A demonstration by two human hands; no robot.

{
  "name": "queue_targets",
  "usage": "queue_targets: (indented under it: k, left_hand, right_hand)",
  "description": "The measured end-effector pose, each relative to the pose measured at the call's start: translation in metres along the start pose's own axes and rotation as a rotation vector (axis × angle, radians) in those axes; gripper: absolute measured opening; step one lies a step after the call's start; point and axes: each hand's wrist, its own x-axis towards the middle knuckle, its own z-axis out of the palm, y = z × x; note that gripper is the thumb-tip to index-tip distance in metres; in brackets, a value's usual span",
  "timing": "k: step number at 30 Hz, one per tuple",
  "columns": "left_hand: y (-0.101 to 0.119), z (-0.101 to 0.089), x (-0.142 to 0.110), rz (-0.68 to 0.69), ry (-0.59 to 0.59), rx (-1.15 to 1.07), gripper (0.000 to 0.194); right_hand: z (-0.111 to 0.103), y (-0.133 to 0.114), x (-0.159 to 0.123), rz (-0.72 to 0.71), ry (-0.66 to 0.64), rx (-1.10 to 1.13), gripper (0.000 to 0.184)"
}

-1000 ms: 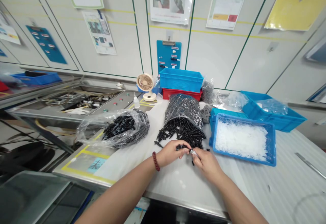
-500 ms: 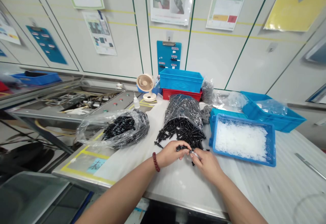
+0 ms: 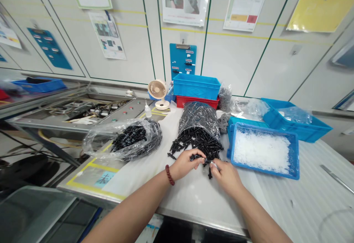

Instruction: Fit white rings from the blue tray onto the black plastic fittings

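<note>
From your head camera, the thing in your hands is a small black plastic fitting (image 3: 198, 157), slim and ribbed, though its finer detail is too small to make out. It sits just above the near edge of the pile and lies roughly crosswise, its long axis running left to right and dipping slightly toward the right. Its right end meets a small pale tip (image 3: 211, 164), and you can't tell whether the two are joined.

Your left hand (image 3: 186, 164) is closed, its fingers pinching the fitting, with a beaded bracelet (image 3: 169, 174) on that wrist. Your right hand (image 3: 225, 176) is also closed, pinching the pale tip from the right. The hands nearly meet.

Just far of them lies a loose pile of black plastic fittings (image 3: 196, 144), spilling from a packed clear bag (image 3: 197, 117). To the left is a second clear bag of black parts (image 3: 124, 139). To the right, a blue crate (image 3: 264, 150) holds white pieces. Everything sits on a white-covered workbench (image 3: 193, 202).
</note>
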Motion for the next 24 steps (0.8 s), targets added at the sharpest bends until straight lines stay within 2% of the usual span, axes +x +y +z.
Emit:
queue_targets:
  k: [4,14,20,24]
  left_hand:
    - [-0.0006,0.0018,0.0005,0.032,0.045,0.087,0.017]
    - [-0.0042,0.0085,-0.0015,0.158,-0.028,0.224,0.02]
    - [-0.0032,0.0078,-0.0018,0.068,-0.052,0.041,0.029]
    - [-0.0003,0.0059,-0.0007,0.014,-0.006,0.06,0.028]
  right_hand:
    - [-0.0001,0.0002,-0.0001,0.009,0.03,0.043,0.025]
    - [0.0025,0.004,0.001,0.007,0.07,0.084,0.022]
    - [0.0024,0.0053,0.0015,-0.008,0.055,0.153,0.024]
    - [0.0025,0.0063,0.001,-0.082,0.084,0.159,0.028]
